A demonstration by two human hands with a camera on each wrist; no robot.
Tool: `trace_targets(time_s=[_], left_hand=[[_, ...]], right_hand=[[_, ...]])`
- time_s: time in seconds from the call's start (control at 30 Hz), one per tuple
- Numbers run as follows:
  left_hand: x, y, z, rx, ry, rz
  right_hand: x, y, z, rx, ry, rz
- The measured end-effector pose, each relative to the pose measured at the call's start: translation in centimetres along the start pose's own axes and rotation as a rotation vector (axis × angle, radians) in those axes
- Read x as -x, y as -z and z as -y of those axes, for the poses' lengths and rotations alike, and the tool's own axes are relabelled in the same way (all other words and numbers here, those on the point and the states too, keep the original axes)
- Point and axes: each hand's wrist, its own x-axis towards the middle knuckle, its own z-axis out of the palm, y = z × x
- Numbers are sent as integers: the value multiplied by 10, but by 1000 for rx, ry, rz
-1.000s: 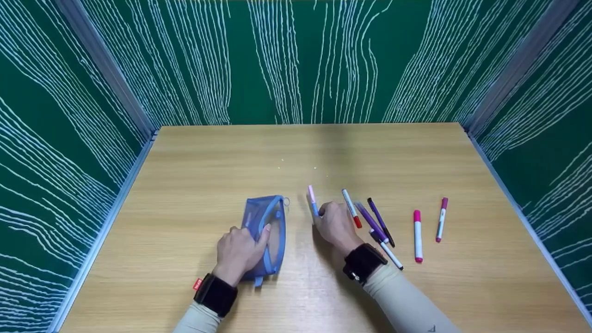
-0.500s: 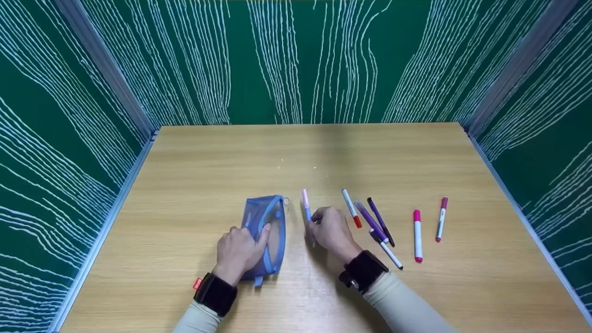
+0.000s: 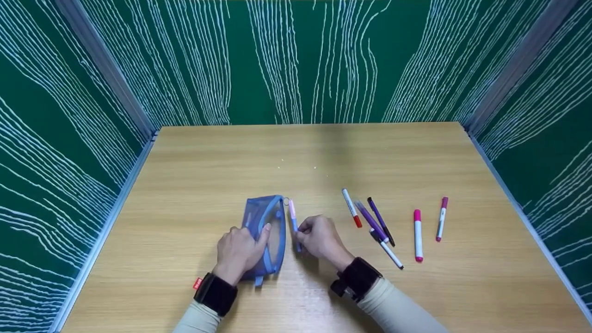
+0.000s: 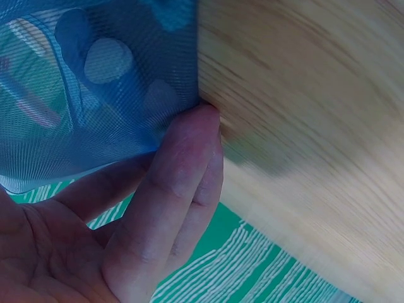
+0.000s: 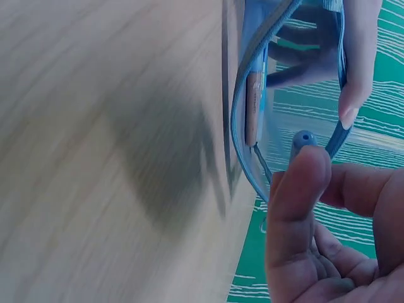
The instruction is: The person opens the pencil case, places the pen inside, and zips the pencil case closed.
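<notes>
A blue mesh pencil case [image 3: 255, 210] lies on the table with its zipped mouth spread toward the right. My left hand [image 3: 239, 252] grips its left side, the thumb hooked over the edge of the mouth. Through the mesh [image 4: 126, 120] in the left wrist view, pens show inside. Just right of the mouth, my right hand [image 3: 321, 236] pinches a pink-and-blue marker [image 3: 292, 213] between thumb and fingers. In the right wrist view the marker's blue end [image 5: 304, 139] points at the opening, where a pen [image 5: 254, 104] lies inside the case.
To the right lie a red-capped marker [image 3: 351, 208], a purple marker [image 3: 370, 221], a dark pen [image 3: 382, 223] and a black-capped white marker [image 3: 389, 253]. Farther right are a pink-capped marker [image 3: 418, 236] and a slimmer one [image 3: 442, 219]. Green walls [image 3: 305, 60] enclose the table.
My right hand has moved left and slightly nearer, bringing the pink-and-blue marker up beside the pencil case. The left hand and the case have stayed put.
</notes>
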Motion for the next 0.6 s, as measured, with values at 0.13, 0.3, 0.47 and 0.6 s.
trace_targets(time_s=[0.13, 0.3, 0.47, 0.6], left_hand=[[0, 1, 0, 5, 8, 12], [0, 1, 0, 4, 20, 30], [0, 0, -1, 1, 22, 27], [0, 0, -1, -10, 5, -4]], right_hand=[[2, -7, 1, 10, 24, 11], [3, -15, 4, 7, 35, 41], [2, -23, 8, -24, 18, 71], [-1, -31, 11, -34, 16, 86]])
